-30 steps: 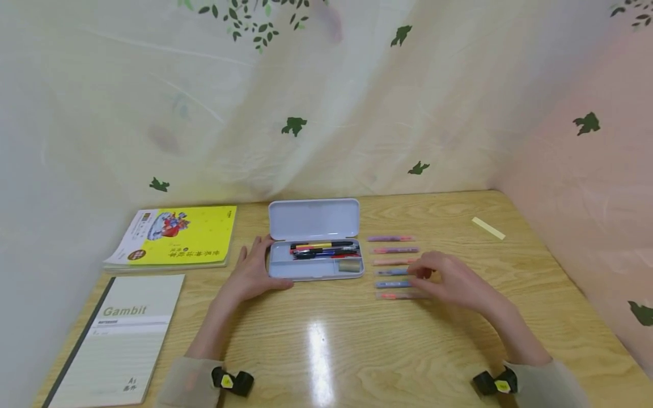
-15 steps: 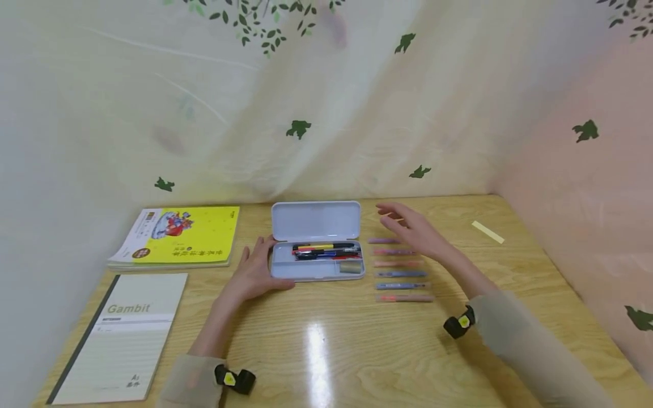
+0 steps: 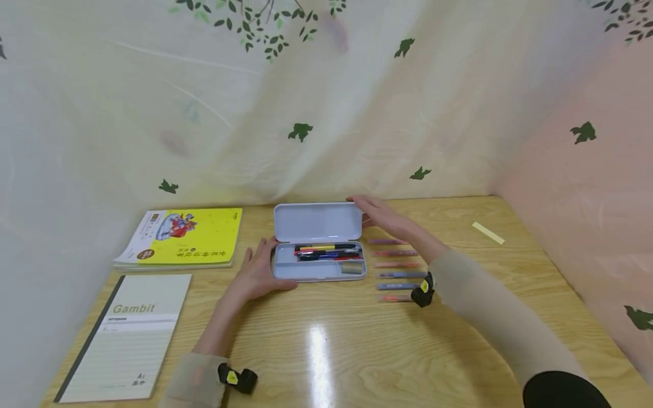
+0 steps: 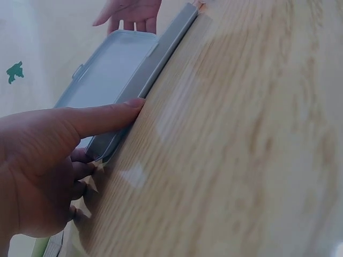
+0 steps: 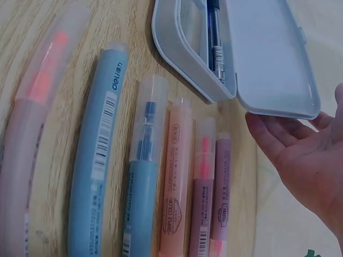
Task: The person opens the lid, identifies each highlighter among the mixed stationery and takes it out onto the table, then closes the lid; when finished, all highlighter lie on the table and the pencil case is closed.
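A pale blue pencil case (image 3: 306,273) lies on the table with its lid (image 3: 317,222) swung back. Several pens (image 3: 329,255) fill its rear compartment, and a tan block (image 3: 351,267) sits at the front right. My left hand (image 3: 257,275) holds the case's left end, thumb along the front wall and fingers round the side. At the lid's right edge is my right hand (image 3: 380,215), palm toward the lid in the right wrist view, its extended fingers partly hidden behind the edge. Capped highlighters (image 5: 96,150) in blue, peach, pink and purple lie in a row right of the case.
A yellow book (image 3: 209,238) lies at the back left, with a Gambit notebook (image 3: 122,340) in front of it. A pale yellow strip (image 3: 488,233) rests toward the right. Patterned cloth (image 3: 229,113) hangs behind the wooden table (image 3: 357,351).
My right hand has moved from the highlighters up and left, over the row, to the lid's right edge. The left hand stays on the case.
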Demonstrator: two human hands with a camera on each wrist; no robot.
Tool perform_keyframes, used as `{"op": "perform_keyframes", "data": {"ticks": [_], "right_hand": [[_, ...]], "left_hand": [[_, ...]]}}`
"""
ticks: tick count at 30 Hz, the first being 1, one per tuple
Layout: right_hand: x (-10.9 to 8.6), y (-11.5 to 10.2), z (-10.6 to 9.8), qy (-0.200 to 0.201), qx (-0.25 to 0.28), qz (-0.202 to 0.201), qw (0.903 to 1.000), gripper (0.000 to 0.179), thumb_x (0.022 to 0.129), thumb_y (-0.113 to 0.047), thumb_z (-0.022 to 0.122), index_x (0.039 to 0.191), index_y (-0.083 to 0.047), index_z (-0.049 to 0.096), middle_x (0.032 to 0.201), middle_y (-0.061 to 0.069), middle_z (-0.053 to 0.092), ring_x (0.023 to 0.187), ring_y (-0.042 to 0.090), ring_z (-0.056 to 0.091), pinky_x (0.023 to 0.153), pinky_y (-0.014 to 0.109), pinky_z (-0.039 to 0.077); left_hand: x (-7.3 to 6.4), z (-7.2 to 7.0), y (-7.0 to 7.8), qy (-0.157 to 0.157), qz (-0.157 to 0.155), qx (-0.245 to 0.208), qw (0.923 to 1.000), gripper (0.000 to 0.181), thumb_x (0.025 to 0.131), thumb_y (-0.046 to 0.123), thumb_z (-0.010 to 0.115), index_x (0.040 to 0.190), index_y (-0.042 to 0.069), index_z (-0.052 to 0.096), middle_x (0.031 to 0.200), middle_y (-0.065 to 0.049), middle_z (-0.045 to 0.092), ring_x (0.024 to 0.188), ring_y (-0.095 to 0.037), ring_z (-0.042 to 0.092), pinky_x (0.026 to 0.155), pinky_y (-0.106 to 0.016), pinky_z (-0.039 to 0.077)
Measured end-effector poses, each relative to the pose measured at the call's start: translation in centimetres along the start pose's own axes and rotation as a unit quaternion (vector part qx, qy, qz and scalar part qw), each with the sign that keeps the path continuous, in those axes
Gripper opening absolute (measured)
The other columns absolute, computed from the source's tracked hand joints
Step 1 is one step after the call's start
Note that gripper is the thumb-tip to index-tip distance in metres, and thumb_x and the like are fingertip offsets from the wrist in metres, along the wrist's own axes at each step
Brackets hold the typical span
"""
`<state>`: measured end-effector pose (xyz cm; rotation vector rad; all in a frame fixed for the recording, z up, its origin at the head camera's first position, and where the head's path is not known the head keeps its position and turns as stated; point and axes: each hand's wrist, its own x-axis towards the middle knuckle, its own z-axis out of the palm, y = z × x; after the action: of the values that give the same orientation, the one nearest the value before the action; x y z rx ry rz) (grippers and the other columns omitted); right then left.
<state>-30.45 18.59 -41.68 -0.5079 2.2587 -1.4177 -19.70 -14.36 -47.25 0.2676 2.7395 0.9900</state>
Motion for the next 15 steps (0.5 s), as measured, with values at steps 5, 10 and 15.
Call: {"op": "perform_keyframes", "data": {"ticks": [5, 10, 15], "right_hand": [[0.84, -0.07, 0.35, -0.007, 0.031, 0.036, 0.9989, 0.063, 0.112, -0.049, 0.025, 0.149, -0.001, 0.042, 0.133, 0.025, 0.058, 0.115, 0.033, 0.065, 0.106, 0.051, 0.054], [0.83, -0.14, 0.34, 0.006, 0.038, 0.057, 0.9976, 0.066, 0.111, -0.052, 0.027, 0.140, 0.003, 0.049, 0.123, 0.022, 0.062, 0.107, 0.026, 0.066, 0.103, 0.045, 0.057], [0.09, -0.47, 0.17, -0.017, 0.014, 0.039, 0.9990, 0.064, 0.111, -0.049, 0.032, 0.144, 0.003, 0.050, 0.133, 0.024, 0.062, 0.116, 0.030, 0.067, 0.106, 0.048, 0.056]], "left_hand": [[-0.03, -0.12, -0.05, 0.000, -0.001, 0.009, 1.0000, 0.114, 0.075, 0.047, 0.088, 0.160, 0.007, 0.022, 0.172, -0.022, 0.018, 0.161, -0.043, 0.007, 0.131, -0.061, -0.004], [-0.07, -0.25, 0.04, 0.001, 0.001, 0.011, 0.9999, 0.113, 0.075, 0.047, 0.089, 0.158, 0.007, 0.025, 0.171, -0.023, 0.019, 0.161, -0.044, 0.008, 0.131, -0.062, -0.002], [-0.09, -0.36, 0.23, 0.002, 0.000, 0.016, 0.9999, 0.113, 0.075, 0.046, 0.089, 0.158, 0.006, 0.025, 0.170, -0.025, 0.021, 0.161, -0.044, 0.010, 0.131, -0.062, 0.000]]}}
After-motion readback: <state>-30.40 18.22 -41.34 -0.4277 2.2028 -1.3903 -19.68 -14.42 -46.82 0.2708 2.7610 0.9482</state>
